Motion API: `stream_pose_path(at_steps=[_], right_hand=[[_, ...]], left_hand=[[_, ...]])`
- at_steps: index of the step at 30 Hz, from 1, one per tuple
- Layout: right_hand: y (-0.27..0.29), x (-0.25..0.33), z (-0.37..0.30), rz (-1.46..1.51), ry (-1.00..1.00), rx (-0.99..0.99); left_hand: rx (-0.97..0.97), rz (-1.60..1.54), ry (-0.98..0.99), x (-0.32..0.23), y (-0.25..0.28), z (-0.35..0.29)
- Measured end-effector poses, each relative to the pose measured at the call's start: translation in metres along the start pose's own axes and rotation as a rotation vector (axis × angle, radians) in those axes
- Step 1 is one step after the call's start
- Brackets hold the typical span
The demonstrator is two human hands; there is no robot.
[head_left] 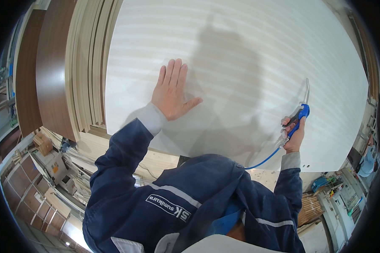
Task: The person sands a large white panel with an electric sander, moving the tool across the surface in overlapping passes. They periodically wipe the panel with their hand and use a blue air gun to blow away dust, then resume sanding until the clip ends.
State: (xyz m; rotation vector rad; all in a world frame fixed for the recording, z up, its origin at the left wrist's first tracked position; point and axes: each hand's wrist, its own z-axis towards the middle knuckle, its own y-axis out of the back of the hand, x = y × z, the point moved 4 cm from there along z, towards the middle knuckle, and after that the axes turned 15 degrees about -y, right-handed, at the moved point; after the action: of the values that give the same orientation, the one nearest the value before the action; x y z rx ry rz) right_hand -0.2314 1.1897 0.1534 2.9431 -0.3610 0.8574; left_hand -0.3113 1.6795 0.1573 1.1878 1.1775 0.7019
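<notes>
A large white panel (156, 38) spreads in front of me, with my shadow across its middle. On its left part my left hand (171, 95) lies flat, fingers stretched forward and thumb out to the side, holding nothing. Over the right part of the panel, my right hand (296, 134) is wrapped around a blue air blow gun (305, 110). Its thin metal nozzle (308, 89) points away from me. From the grip a blue air hose (264, 161) curves back toward my body.
Left of the panel stand stacked boards (85, 63) with pale edges and dark brown wood panels (52, 71). Behind at lower left is a white machine (57, 166). At the right, a workbench (340, 206) carries tools, and a light blue cap (367, 162) hangs near it.
</notes>
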Motion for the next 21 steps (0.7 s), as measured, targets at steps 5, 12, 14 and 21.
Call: stream_pose_path(at_steps=[5, 12, 14, 21], right_hand=[[-0.002, -0.003, -0.002, 0.016, -0.013, 0.047], [0.0, -0.006, -0.001, 0.009, -0.018, 0.087], [0.002, -0.006, 0.0, 0.014, -0.023, 0.098], [0.006, -0.008, -0.003, -0.005, 0.015, 0.036]], left_hand=[[-0.163, 0.035, -0.017, 0.01, -0.002, 0.01], [-0.331, 0.253, 0.048, 0.086, -0.005, 0.061], [-0.352, 0.372, 0.154, 0.138, 0.002, 0.072], [-0.316, 0.369, 0.565, 0.276, 0.02, 0.121]])
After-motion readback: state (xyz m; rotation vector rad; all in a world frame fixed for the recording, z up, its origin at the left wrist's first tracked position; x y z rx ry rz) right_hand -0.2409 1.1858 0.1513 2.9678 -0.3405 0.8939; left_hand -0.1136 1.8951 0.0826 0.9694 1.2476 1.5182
